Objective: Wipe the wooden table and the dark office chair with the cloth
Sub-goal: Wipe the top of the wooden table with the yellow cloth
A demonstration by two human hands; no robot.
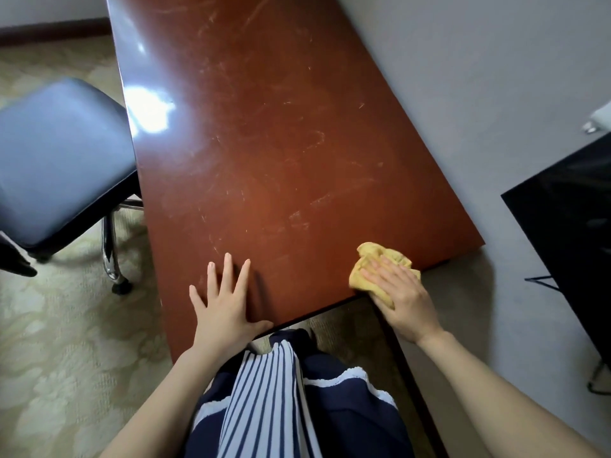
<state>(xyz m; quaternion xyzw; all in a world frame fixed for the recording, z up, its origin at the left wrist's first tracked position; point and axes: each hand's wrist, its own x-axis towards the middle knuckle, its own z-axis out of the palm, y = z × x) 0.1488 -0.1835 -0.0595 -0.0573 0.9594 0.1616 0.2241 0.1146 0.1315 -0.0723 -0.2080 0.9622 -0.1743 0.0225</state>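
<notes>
A long reddish-brown wooden table (271, 133) with fine scratches stretches away from me. My right hand (401, 299) presses a crumpled yellow cloth (370, 262) flat against the table's near right corner, fingers straight on top of it. My left hand (224, 304) rests flat on the table near its front edge, fingers spread, holding nothing. The dark office chair (56, 160) with a padded blue-black seat stands to the left of the table, its seat edge close to the table's side.
The chair's chrome legs (110, 256) stand on pale patterned carpet (66, 342). A grey wall (496, 94) runs along the table's right side. A black glossy table (572, 233) stands at the right. My striped and navy clothing (281, 398) is below the table's front edge.
</notes>
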